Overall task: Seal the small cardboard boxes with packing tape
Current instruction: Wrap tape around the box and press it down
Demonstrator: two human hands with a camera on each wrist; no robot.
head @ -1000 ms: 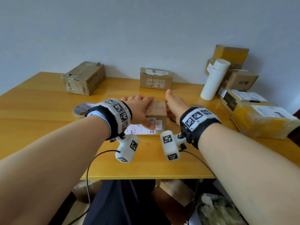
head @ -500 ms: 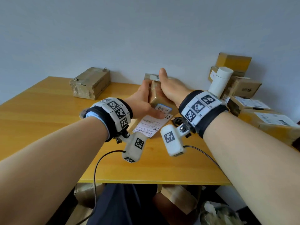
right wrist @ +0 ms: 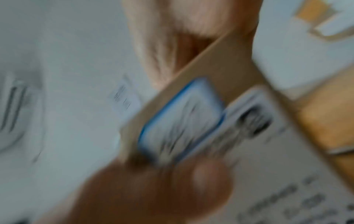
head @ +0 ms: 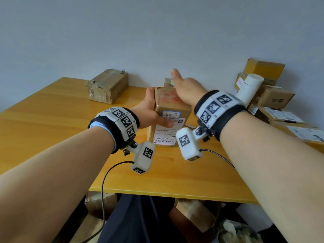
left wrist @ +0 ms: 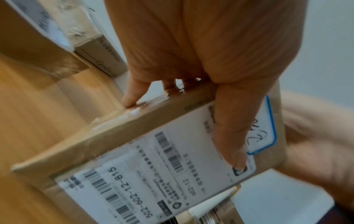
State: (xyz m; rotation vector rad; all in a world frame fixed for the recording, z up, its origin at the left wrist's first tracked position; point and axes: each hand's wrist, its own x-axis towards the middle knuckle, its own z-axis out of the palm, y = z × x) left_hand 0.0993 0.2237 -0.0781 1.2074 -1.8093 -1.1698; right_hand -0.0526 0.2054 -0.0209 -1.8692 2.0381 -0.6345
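Both hands were on one small cardboard box (head: 171,109), stood on end just inside the near edge of the table (head: 52,120), at about its middle. The left hand (head: 149,113) clamped it from the left: the thumb lay curled across the white shipping label (head: 165,134) on the near face, and the left wrist view showed the fingers (left wrist: 132,97) wrapped round to the far side. That looked like the steadying grip, bracing the box upright so the other hand could work on it.

The right hand (head: 185,90) rested against the box's upper right side, thumb stuck up and clear of the cardboard. Whether its fingers were curled behind the box or lay flat on it could not be told; the right wrist view was smeared with motion and the head view hid them. Probably it was tipping or turning the box to bring a seam round for taping, and the blur fitted a hand on the move.

A small blue-bordered sticker (left wrist: 262,128) with handwriting sat above the label. No tape roll showed in either hand, so the sealing of this box seemed not yet begun.

Elsewhere on the table: a brown box (head: 107,85) near the far left corner, another box (head: 168,81) peeking out behind the held one at the far edge, and along the right edge a stack of parcels (head: 268,97) with a white roll (head: 250,88) propped against them.
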